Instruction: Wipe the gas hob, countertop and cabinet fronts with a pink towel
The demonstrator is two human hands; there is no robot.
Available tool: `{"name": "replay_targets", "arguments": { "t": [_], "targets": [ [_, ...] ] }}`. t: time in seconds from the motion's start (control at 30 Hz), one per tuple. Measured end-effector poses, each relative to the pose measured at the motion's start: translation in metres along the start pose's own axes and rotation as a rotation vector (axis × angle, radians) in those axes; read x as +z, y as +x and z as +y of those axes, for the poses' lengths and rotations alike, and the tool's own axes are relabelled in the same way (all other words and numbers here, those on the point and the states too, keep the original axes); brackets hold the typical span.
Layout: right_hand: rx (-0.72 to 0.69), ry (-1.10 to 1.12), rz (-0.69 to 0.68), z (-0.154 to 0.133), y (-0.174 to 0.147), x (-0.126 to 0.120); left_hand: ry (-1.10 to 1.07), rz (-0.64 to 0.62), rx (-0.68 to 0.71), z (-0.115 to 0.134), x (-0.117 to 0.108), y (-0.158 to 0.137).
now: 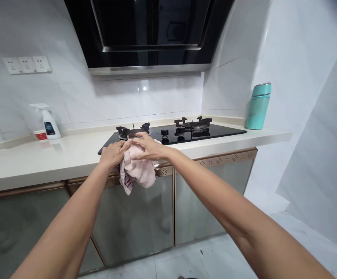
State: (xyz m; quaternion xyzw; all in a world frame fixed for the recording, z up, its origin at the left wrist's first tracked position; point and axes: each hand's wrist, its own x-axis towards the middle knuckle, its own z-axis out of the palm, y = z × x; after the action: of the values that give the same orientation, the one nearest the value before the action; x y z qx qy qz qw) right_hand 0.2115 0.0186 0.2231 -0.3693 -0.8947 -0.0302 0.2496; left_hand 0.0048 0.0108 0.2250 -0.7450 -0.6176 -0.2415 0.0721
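Observation:
A pale pink cloth (139, 168) hangs bunched from both my hands at the front edge of the counter, its lower end dangling before the cabinet doors. My left hand (114, 153) is closed on the cloth's left side. From the right, my right hand (149, 148) grips its top, fingers bent over the fabric. Just behind the hands lies the black glass gas stove (215, 133), its left burner (133, 132) partly covered by my fingers. Two black knobs, one of them a front knob (164, 134), stand between the burners.
A white spray bottle (50, 126) and a red-and-white container (40, 135) stand at the left on the white counter (78, 151). A turquoise bottle-shaped container (258, 106) is at the right end. The black range hood (153, 35) overhangs the stove. Glass cabinet doors (133, 221) lie below.

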Motion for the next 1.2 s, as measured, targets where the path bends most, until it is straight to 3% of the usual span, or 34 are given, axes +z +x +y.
{"name": "replay_targets", "arguments": {
  "t": [0.07, 0.23, 0.33, 0.43, 0.5, 0.6, 0.73, 0.9, 1.07, 1.2],
  "targets": [
    [0.098, -0.077, 0.046, 0.022, -0.018, -0.010, -0.011, -0.001, 0.006, 0.000, 0.000, 0.000],
    [0.278, -0.171, -0.078, 0.059, -0.039, -0.016, -0.114, 0.044, -0.006, -0.002, 0.000, -0.002],
    [0.281, -0.153, -0.088, 0.063, -0.035, -0.011, -0.194, 0.255, 0.053, -0.005, 0.001, -0.010],
    [0.303, -0.142, -0.096, 0.064, -0.029, -0.006, -0.197, 0.454, 0.199, 0.002, 0.007, -0.020],
    [0.309, -0.135, -0.110, 0.065, -0.027, -0.005, -0.120, 0.410, 0.346, 0.014, 0.013, -0.025],
    [0.293, -0.122, -0.126, 0.067, -0.028, -0.005, 0.087, 0.229, 0.491, 0.038, 0.024, -0.027],
    [0.270, -0.093, -0.123, 0.070, -0.028, -0.007, 0.219, 0.113, 0.439, 0.061, 0.030, -0.017],
    [0.312, -0.070, -0.094, 0.072, -0.028, -0.006, 0.241, 0.096, 0.411, 0.067, 0.033, -0.010],
    [0.382, -0.134, -0.116, 0.072, -0.032, -0.003, 0.207, 0.172, 0.400, 0.040, 0.026, -0.023],
    [0.391, -0.165, -0.162, 0.070, -0.033, -0.003, 0.190, 0.169, 0.303, -0.023, 0.000, -0.041]
  ]
}}
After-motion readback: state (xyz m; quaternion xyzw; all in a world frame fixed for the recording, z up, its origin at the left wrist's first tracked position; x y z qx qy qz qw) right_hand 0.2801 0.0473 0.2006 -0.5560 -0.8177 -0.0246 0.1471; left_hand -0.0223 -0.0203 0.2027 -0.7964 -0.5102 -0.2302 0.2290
